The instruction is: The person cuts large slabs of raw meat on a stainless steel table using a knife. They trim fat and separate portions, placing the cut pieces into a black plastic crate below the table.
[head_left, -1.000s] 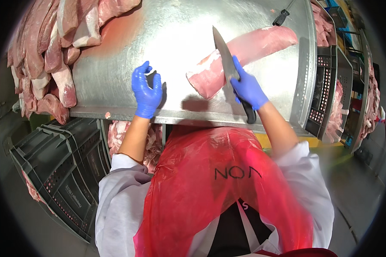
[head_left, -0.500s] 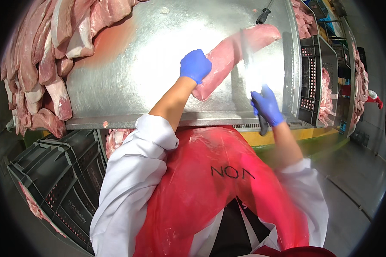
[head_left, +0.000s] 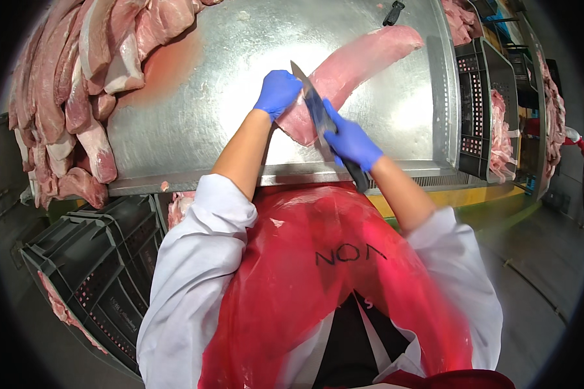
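A long, pale pink boneless loin of meat lies slantwise on the metal worktable. My left hand, in a blue glove, is closed at the loin's near left edge; its fingertips are partly hidden against the meat. My right hand, also blue-gloved, grips a knife by its black handle. The blade crosses over the near end of the loin, its tip pointing away from me and close to my left fingers. Whether the edge is cutting into the meat I cannot tell.
Several long meat pieces are heaped at the table's left. Another black-handled tool lies beyond the loin. Dark crates with meat stand at right and lower left. A raised rim runs along the table's near edge.
My right hand has swung the knife leftward, from over the loin's right side to its near end. My left hand has shifted slightly left and nearer. The loin lies a little differently.
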A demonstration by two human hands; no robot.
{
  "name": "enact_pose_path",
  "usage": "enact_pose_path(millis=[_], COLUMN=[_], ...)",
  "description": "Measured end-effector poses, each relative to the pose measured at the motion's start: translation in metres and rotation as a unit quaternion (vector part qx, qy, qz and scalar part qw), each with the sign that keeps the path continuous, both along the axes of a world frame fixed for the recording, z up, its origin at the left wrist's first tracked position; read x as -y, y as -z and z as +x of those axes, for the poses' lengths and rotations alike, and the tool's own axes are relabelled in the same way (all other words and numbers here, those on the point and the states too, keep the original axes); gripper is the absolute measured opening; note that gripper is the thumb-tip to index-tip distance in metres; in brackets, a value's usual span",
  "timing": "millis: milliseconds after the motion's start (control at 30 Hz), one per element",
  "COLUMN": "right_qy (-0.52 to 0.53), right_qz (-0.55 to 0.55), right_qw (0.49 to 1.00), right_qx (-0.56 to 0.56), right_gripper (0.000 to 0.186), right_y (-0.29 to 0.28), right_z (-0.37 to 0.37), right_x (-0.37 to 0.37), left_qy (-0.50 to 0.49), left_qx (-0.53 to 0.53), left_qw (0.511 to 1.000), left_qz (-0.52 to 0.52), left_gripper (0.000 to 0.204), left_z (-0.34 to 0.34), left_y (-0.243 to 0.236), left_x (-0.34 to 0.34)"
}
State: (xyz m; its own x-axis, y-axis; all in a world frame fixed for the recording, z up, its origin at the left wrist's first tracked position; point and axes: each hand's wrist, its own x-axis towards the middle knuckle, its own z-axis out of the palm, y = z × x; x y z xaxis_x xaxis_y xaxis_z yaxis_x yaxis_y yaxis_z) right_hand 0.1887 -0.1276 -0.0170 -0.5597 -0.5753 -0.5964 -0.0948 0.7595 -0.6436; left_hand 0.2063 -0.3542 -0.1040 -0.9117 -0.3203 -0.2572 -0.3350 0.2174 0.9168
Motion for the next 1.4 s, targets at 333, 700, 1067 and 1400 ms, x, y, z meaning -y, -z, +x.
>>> enact_pose_path(millis=[333,700,1067,1400], right_qy=[0.147,-0.01,-0.067,-0.19], right_qz=[-0.032,-0.046,-0.007,-0.046], right_qw=[0.971,0.999,0.997,0.964], right_qx=[0.188,-0.025,0.027,0.181], right_gripper=[0.075,0.076,0.075,0.073], right_y=[-0.086,0.039,-0.01,-0.019], right_z=[0.011,-0.021,-0.004,0.002], right_x=[-0.095,0.04,0.03,-0.003], left_qy=[-0.045,-0.043,-0.066,-0.165], left_qx=[0.131,0.004,-0.088,-0.03], left_qw=[0.989,0.994,0.976,0.975], left_qz=[0.044,0.099,0.187,0.147], left_gripper=[0.024,0.014,0.012,0.018], left_z=[0.003,0.025,0.063,0.238], left_y=[-0.036,-0.008,-0.067,-0.114], left_x=[0.006,0.002,-0.017,0.023])
